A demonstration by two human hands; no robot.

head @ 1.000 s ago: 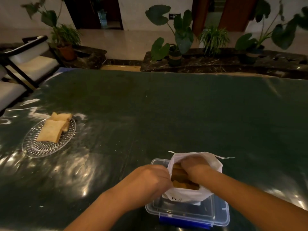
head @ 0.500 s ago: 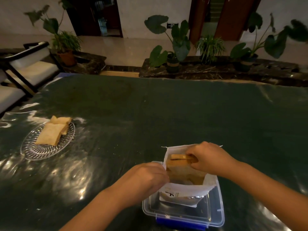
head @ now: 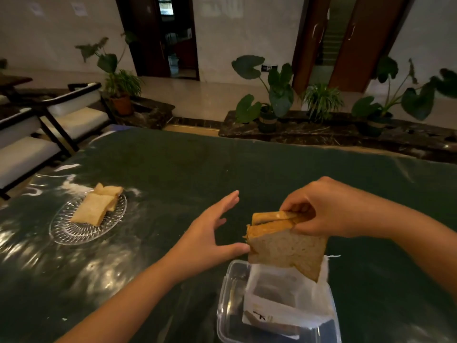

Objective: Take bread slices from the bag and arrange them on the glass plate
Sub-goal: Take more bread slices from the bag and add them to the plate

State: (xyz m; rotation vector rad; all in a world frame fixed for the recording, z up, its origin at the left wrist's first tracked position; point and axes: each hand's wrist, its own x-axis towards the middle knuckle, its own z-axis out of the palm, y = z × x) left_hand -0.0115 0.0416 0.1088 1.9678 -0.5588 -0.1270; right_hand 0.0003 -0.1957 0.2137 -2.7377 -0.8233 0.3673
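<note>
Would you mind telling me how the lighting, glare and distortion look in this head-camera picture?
Head view: dim, warm light; bright glare patches on the glossy table cover near the glass plate; wide-angle bending of the far doorways; the bread slices in the right hand stay fairly sharp.

Two bare forearms, no sleeves, left hand (head: pixel 210 233), right hand (head: pixel 319 209)

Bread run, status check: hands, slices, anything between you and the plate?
Right hand pinching bread slices above the bag. Left hand open, thumb at the slices' edge. Glass plate holds slices already. Nothing in the way.
</note>
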